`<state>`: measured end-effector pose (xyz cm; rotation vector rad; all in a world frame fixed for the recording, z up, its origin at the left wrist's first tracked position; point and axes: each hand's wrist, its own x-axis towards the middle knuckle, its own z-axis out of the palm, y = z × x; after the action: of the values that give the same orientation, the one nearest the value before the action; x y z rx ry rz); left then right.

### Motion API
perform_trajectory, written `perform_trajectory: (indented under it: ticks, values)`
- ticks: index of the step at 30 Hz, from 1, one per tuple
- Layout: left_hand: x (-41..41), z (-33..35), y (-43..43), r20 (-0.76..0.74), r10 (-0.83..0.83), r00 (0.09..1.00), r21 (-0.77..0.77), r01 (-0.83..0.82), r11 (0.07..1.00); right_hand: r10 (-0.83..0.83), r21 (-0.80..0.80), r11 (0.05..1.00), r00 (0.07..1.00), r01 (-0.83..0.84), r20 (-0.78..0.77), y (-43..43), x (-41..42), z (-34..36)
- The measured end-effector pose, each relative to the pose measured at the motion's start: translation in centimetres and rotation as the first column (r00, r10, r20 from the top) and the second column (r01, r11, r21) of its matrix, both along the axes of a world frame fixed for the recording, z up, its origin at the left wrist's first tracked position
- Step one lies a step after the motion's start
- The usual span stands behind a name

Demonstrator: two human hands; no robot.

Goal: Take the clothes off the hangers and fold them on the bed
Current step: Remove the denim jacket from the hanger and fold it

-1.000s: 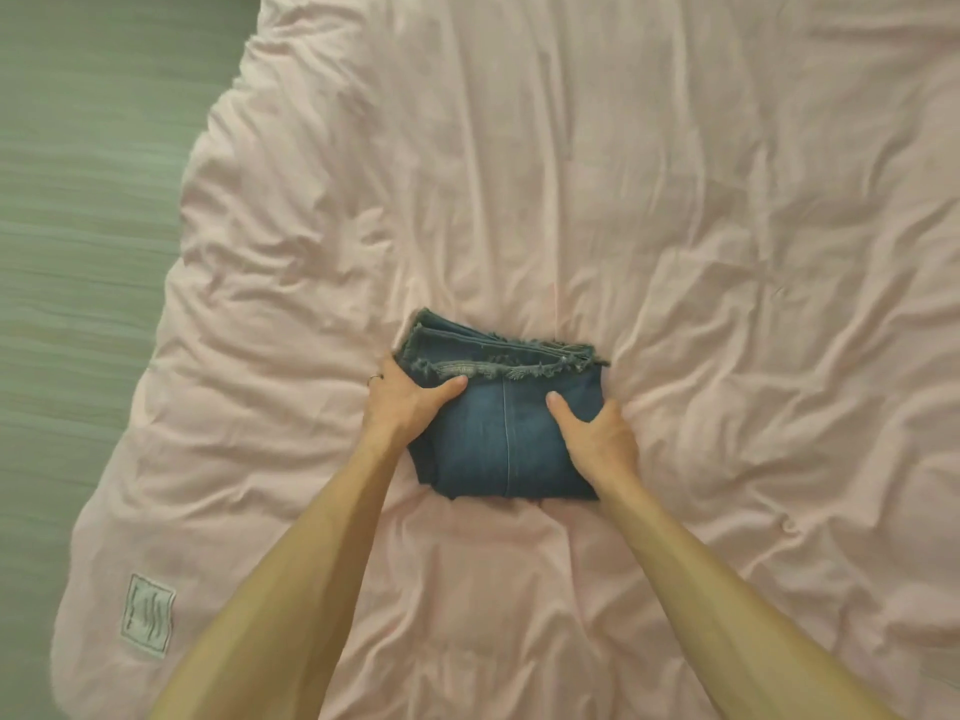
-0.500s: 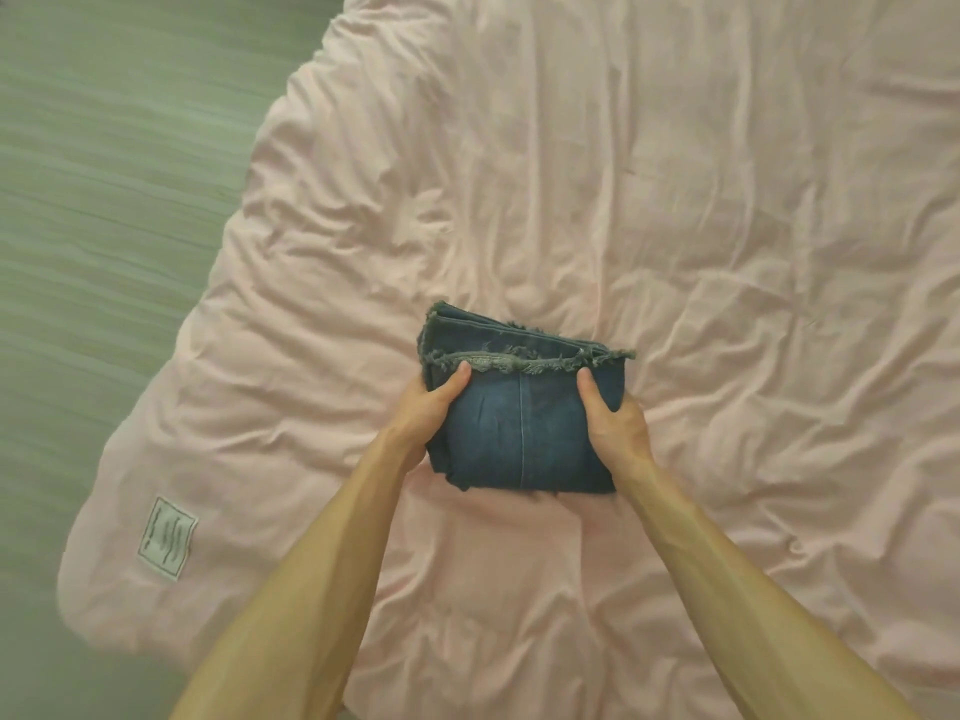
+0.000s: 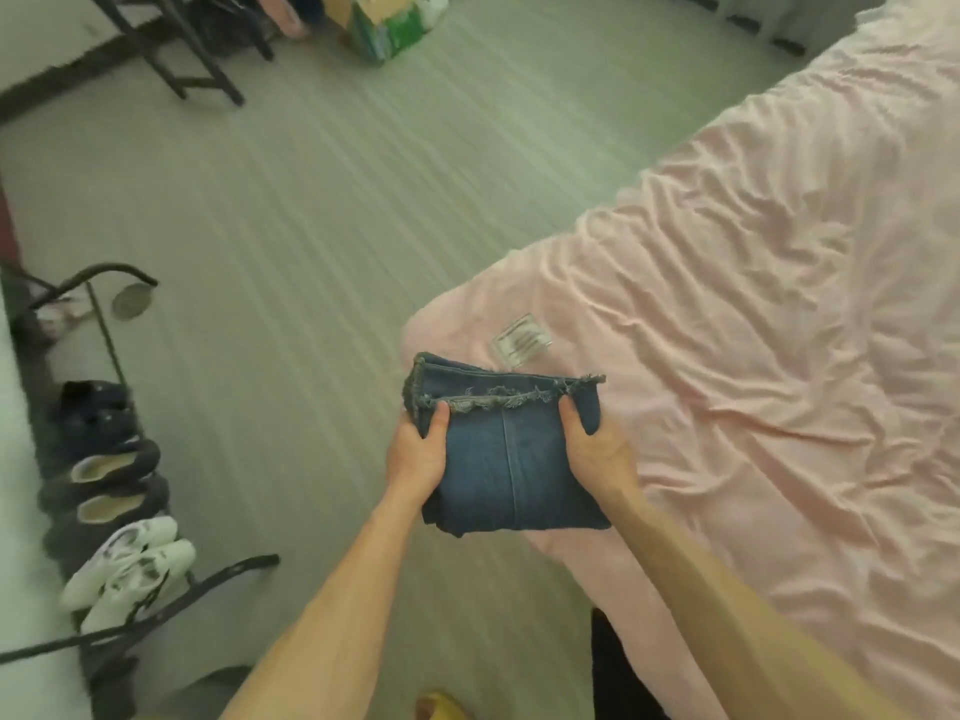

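Observation:
A folded pair of dark blue jeans with a frayed hem is held up in the air over the near corner of the bed, which is covered in a wrinkled pink sheet. My left hand grips the bundle's left side with the thumb on top. On the right side my right hand grips it the same way. The fingers of both hands are hidden under the denim. No hangers are in sight.
Grey striped floor lies left of the bed. A rack with several pairs of shoes stands at the far left. A black chair frame and a cardboard box sit at the back. A white label is sewn on the sheet.
Both hands have lifted the folded jeans off the bed and carried them left toward the bed's corner. My view has swung left, so the floor and shoe rack now show.

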<state>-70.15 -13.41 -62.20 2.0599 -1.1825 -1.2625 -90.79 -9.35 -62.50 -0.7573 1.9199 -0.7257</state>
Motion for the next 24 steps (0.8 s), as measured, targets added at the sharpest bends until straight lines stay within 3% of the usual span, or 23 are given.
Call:
perform_trajectory:
  ticks: [6, 10, 17, 24]
  values:
    - [24.1, 0.7, 14.9, 0.141, 0.343, 0.929, 0.043, -0.352, 0.935, 0.466, 0.051, 0.885, 0.878, -0.464, -0.110, 5.0, 25.0, 1.3]
    - [37.5, 1.4, 27.1, 0.180, 0.573, 0.800, 0.093, -0.593, 0.800, 0.745, 0.094, 0.666, 0.656, -0.740, -0.119, 11.2, 40.7, 3.7]
    - [47.3, 0.3, 42.5, 0.212, 0.753, 0.623, 0.252, -0.779, 0.574, 0.932, 0.237, 0.362, 0.355, -0.901, -0.074, 21.9, 54.8, 1.9]
    - [53.3, -1.8, 51.2, 0.249, 0.772, 0.585, 0.417, -0.784, 0.459, 0.979, 0.385, 0.172, 0.200, -0.907, 0.033, 29.3, 62.1, -3.2]
